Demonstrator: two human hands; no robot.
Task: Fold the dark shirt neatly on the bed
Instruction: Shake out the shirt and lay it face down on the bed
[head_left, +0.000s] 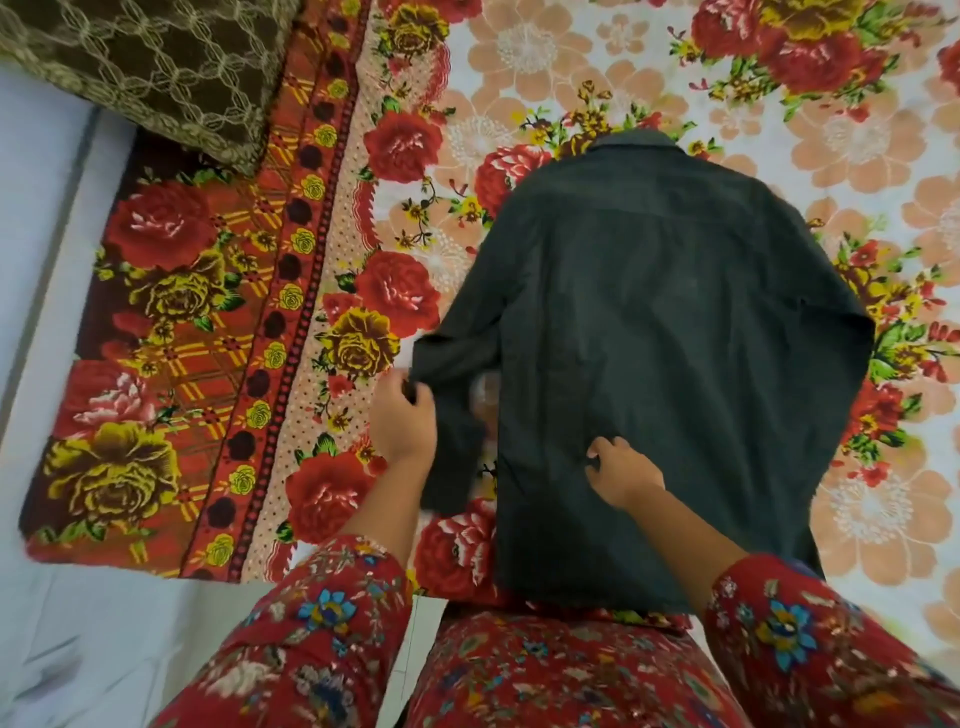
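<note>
Soft, even light fills the scene, casting only faint shadows. The left hand (402, 423) is smeared by motion blur, as are the sleeves (317, 623) below it. Above the right hand (621, 475), the shirt (649, 322) looks flat, dark and grainy. Wide-angle distortion bends the edges.

Matt dark cloth shirt (649, 338), floral woven bedspread (857, 156)

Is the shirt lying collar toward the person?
No, the shirt lies with its collar at the far end and its hem nearest the person.
</note>
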